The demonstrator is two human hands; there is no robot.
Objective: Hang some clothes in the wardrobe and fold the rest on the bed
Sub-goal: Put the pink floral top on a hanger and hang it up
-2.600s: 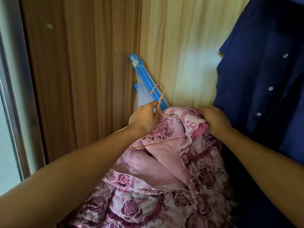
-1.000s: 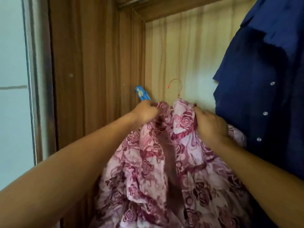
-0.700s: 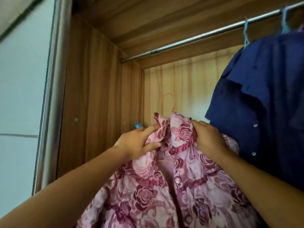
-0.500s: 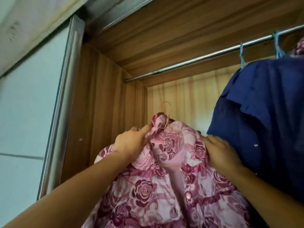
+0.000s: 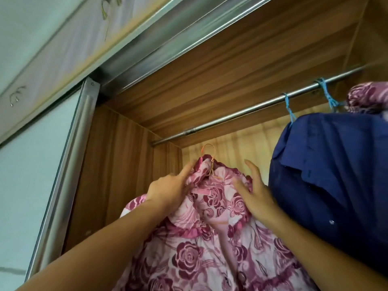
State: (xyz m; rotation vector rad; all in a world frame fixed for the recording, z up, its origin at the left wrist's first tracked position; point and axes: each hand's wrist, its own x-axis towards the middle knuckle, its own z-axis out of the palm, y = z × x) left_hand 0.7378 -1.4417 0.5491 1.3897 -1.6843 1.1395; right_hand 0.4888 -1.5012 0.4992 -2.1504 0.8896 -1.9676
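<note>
Hands raised, left hand (image 5: pixel 168 190) gripping floral shirt (image 5: pixel 189 255), right hand (image 5: pixel 259 197) flat

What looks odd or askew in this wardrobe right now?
The rose-print shirt sits crooked: its collar is bunched up against the orange hanger hook, which is not yet on the rail. The left hand grips that collar.

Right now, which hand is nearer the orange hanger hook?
Left. The left hand grips the floral shirt just below the hanger hook; the right hand rests on the shirt, farther right.
</note>
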